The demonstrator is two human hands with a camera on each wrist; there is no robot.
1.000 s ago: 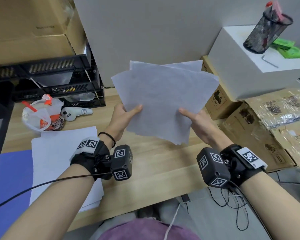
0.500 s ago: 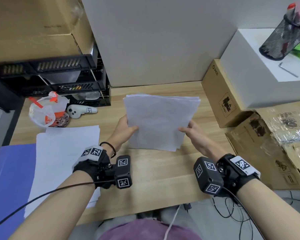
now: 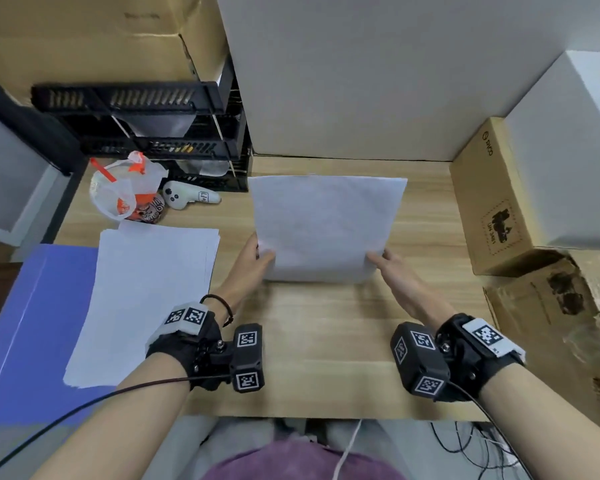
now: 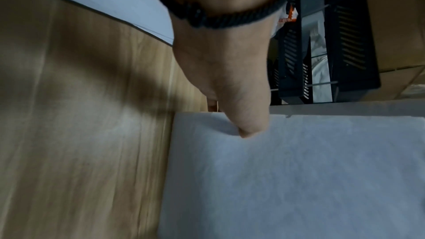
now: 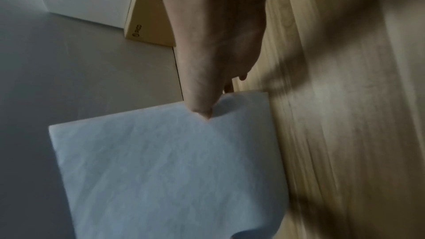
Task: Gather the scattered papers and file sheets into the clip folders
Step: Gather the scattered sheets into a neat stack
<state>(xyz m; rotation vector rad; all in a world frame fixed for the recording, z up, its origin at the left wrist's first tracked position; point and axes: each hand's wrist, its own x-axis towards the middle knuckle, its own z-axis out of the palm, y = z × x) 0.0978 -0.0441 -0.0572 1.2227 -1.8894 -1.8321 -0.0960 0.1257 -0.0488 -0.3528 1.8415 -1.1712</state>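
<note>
A bundle of white sheets [image 3: 323, 226] stands on its lower edge on the wooden desk [image 3: 326, 348], with its edges lined up. My left hand [image 3: 257, 256] pinches its left side, thumb on the near face [image 4: 248, 130]. My right hand [image 3: 385, 261] pinches the right side, thumb on the near face [image 5: 200, 110]. The same sheets [image 4: 299, 179] fill the lower part of the left wrist view, and the sheets [image 5: 170, 174] hang below my thumb in the right wrist view. A second stack of white paper [image 3: 146, 303] lies flat on the open blue folder [image 3: 25, 323] at left.
Black stacked trays [image 3: 146, 126] stand at back left, with a plastic bag holding a cup [image 3: 125, 192] and a white controller [image 3: 187, 197] in front. Cardboard boxes [image 3: 492, 202] line the right side. A grey panel [image 3: 361, 81] rises behind the sheets.
The sheets came down from in front of me to the desk and went from fanned out to squared up. Both hands moved down with them.
</note>
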